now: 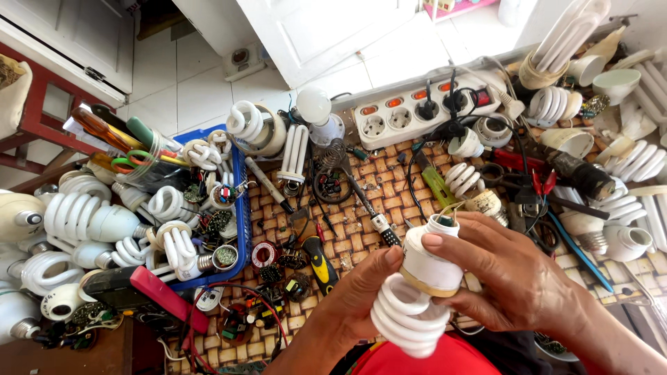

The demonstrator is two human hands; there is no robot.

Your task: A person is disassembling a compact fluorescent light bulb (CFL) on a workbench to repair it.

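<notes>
Both hands grip one spiral lamp above the woven mat: the right hand closes around its white base, the left hand probably supports the spiral from beside.

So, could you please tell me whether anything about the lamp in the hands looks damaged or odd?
Yes: the spiral lamp held by the left hand and right hand lacks its screw cap; bare wires stick out of its open top.
</notes>
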